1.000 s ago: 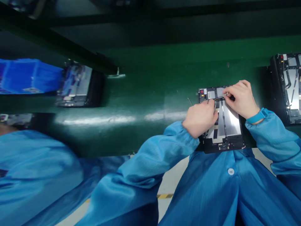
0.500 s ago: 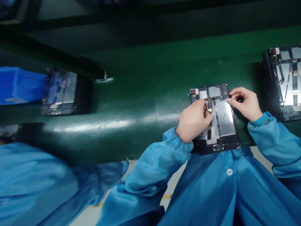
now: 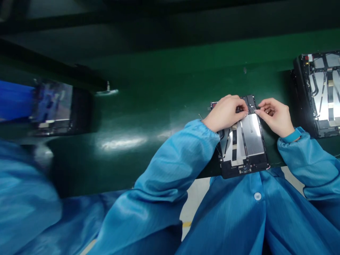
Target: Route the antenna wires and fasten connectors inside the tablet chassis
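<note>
An opened tablet (image 3: 245,141) with its silver inner plate and black cables bare lies on the green conveyor belt (image 3: 159,102) right in front of me. My left hand (image 3: 225,113) rests over its upper left part, fingers curled and pinched at the top edge. My right hand (image 3: 275,115) pinches something small at the same spot near the tablet's upper right corner; I cannot make out what. The fingertips of both hands almost meet. Both my arms are in blue smock sleeves.
A second opened tablet (image 3: 318,92) lies on the belt at the far right. A third tablet (image 3: 55,106) lies at the far left, next to a blue bin (image 3: 14,99). Another person's blue sleeve (image 3: 26,198) fills the lower left.
My left hand has moved up from the tablet's middle to its top edge, meeting my right hand's fingertips. The view has shifted, so the belt's tablets sit further left.
</note>
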`<state>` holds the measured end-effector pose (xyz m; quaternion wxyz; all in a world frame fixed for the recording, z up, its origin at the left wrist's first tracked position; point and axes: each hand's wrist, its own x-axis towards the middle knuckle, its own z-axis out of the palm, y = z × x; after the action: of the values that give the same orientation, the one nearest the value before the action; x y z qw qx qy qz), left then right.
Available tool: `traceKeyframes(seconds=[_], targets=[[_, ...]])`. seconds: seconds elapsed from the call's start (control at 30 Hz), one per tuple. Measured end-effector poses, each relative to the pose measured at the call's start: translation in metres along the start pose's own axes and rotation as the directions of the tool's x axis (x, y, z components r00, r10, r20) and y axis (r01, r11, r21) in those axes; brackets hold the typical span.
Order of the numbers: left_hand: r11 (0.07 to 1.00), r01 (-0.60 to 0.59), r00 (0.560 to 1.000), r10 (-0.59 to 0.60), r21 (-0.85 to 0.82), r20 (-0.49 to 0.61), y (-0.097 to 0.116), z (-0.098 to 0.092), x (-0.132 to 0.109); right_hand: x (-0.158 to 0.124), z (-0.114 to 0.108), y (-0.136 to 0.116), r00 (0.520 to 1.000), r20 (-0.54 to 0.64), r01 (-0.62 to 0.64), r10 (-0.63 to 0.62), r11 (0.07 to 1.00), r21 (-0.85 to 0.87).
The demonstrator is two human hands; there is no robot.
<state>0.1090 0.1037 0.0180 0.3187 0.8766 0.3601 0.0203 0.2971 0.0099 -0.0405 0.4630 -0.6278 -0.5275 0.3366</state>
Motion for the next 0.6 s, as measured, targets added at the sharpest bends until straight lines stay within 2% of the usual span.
traceKeyframes(seconds=[0.27,0.6], targets=[[1.000,0.004,1.000,-0.004,-0.001,0.021,-0.0010,-0.0010,0.0101,0.0017,-0.0024,0.0010,1.000,-0.003,-0.018,0.018,1.000,-0.004],[0.998,-0.010,0.999,0.013,-0.062,0.042,-0.0040,-0.0054,0.0093,0.0016,-0.0046,-0.0008,1.000,-0.018,-0.024,0.024,0.999,-0.023]])
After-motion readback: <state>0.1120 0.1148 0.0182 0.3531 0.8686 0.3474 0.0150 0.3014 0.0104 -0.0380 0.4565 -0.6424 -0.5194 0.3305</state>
